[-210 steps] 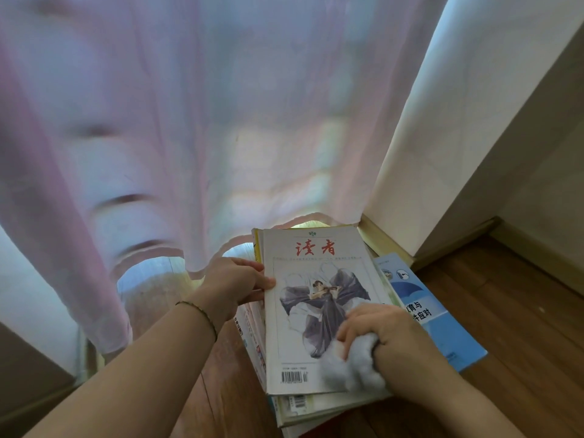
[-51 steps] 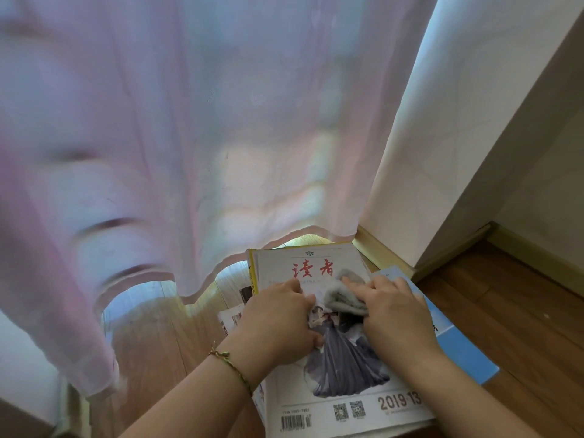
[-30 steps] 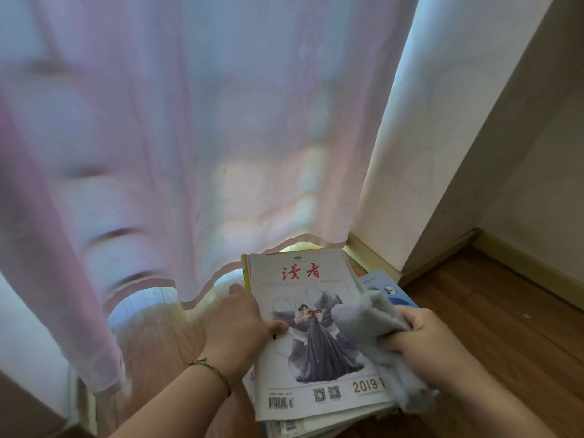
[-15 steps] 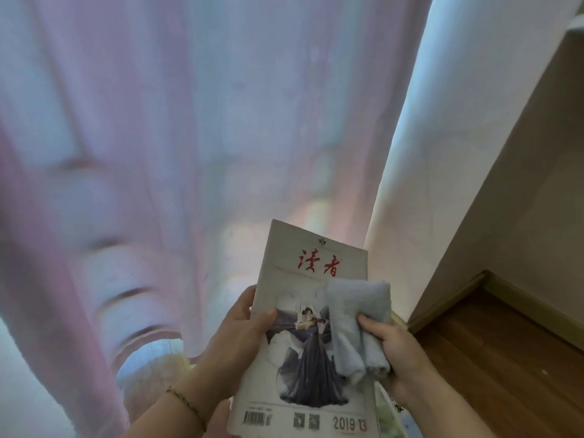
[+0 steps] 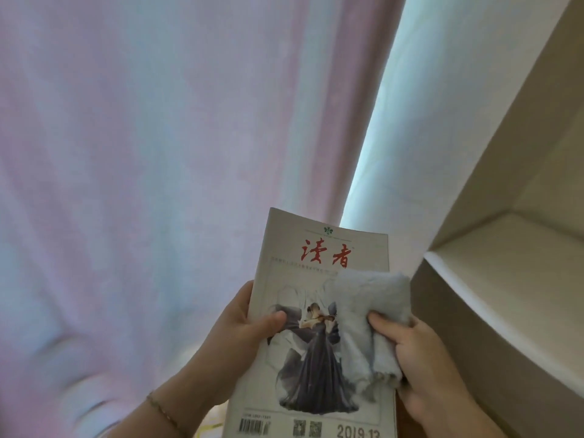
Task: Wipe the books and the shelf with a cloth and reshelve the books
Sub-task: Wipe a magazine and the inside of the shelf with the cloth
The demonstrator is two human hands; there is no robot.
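- Magazine (image 5: 319, 311): one thin soft-cover issue, held upright in the lower centre of the frame, cover towards the camera, red title near its top edge, barcode and "2019·13" along its bottom edge. Raised in front of the curtain (image 5: 158, 153) and just left of the shelf (image 5: 512, 257).
- Left hand (image 5: 234, 339): gripped the magazine's left edge, thumb curled across the cover beside the printed figure, fingers wrapped out of sight behind.
- Right hand (image 5: 423, 358): at the magazine's right edge, thumb pinching the cloth (image 5: 369, 317) against the cover; the other fingers lay behind, and whether they also bore on the back cover could not be told.
- Cloth: pale grey, fleecy, folded into a thick pad, lying over the right half of the cover.
- Shelf: pale boards at the right of the frame, one bare ledge in view, nothing standing on the part shown.
- Handling, by judgement: light and floppy; the top edge already showed a slight bow, so it would likely sag or curl if held by one corner. Cover looked glossy, hence probably slippery under a dry cloth.
- Where to hold, by judgement: along the spine side, thumb in front and fingers behind, as the left hand did; support from both long edges would keep it flat for wiping.
- Risk, by judgement: creased cover or bent pages if pressed hard without backing, or if pushed end-first onto the ledge.
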